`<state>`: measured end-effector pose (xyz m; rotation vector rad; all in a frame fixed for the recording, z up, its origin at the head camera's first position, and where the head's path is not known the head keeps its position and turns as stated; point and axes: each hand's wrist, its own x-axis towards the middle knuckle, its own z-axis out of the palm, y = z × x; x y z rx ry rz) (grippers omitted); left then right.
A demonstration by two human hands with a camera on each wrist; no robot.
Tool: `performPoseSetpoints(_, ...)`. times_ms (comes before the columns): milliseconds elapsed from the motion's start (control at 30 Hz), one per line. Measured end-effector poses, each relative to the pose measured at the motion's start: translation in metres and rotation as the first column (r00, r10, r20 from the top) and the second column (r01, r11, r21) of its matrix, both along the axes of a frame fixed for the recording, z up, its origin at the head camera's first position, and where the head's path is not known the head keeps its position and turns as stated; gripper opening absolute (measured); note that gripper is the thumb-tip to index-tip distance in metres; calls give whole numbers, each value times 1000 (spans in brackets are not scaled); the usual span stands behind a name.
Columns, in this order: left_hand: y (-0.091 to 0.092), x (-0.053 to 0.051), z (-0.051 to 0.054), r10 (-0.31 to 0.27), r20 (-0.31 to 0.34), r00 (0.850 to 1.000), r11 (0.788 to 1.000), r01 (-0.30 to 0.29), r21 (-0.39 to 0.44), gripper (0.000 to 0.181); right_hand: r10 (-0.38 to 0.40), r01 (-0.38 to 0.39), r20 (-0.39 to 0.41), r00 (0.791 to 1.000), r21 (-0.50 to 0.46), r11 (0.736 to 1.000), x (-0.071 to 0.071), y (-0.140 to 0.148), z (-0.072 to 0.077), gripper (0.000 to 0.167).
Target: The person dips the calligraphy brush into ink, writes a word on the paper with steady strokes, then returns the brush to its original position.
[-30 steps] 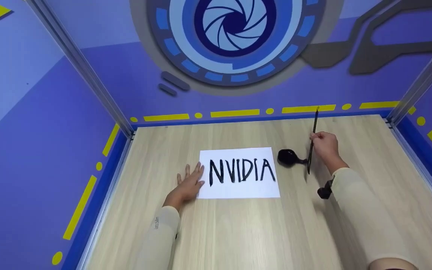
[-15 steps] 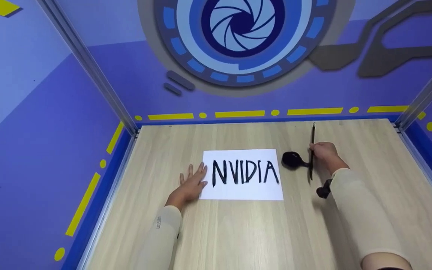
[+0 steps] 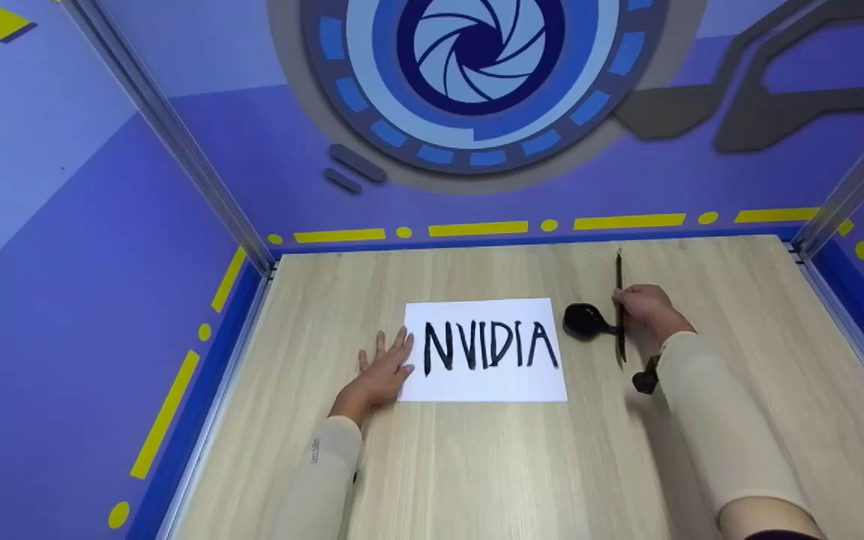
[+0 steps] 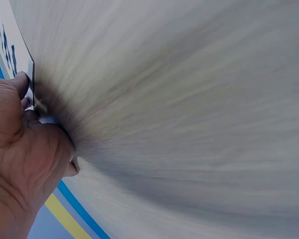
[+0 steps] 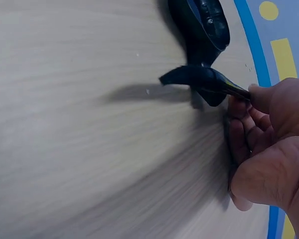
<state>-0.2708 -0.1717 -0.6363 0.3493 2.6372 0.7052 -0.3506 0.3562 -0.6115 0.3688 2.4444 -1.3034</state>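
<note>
In the head view my left hand [image 3: 378, 377] rests with spread fingers on the left edge of a white paper sheet [image 3: 484, 386], lettered "NVIDIA" in black. My right hand [image 3: 647, 306] pinches a slim dark ink brush [image 3: 619, 268] by its handle, right of the paper. The brush points toward me, its dark bristles [image 5: 189, 77] over the stubby handle end of a black ink dish [image 3: 584, 321]. In the right wrist view the bristles cross that end; whether they touch it I cannot tell. The left wrist view shows the left hand [image 4: 27, 159] at the paper's corner.
A light wood tabletop [image 3: 477, 465] lies under everything. Blue-purple printed panels stand behind and at both sides, with metal corner posts [image 3: 169, 135]. A dark camera mount [image 3: 646, 377] sits at the right wrist.
The right hand and brush have come down and nearer to me, beside the dish. The brush's upper end has swung slightly left. The left hand stays on the paper; the head view has shifted a little.
</note>
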Motion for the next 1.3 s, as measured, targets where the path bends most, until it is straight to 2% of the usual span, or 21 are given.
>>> performPoseSetpoints(167,-1,1,1,7,7,1000,1000,-7,3,64,27,-27,13,1000,-6,1000,0,0,2,36)
performPoseSetpoints(500,1,0,4,5,8,1000,1000,-5,3,64,-6,9,49,999,-49,999,0,2,0,36)
performPoseSetpoints(700,1,-1,3,7,9,1000,1000,-7,3,64,-8,12,56,998,-71,997,-3,0,-2,39)
performPoseSetpoints(933,-1,-1,0,5,17,1000,1000,-5,-12,64,31,-30,58,998,-22,999,0,-4,3,43)
performPoseSetpoints(1300,0,-2,0,6,15,1000,1000,-6,-15,65,24,-22,69,997,-29,999,-3,-4,4,35)
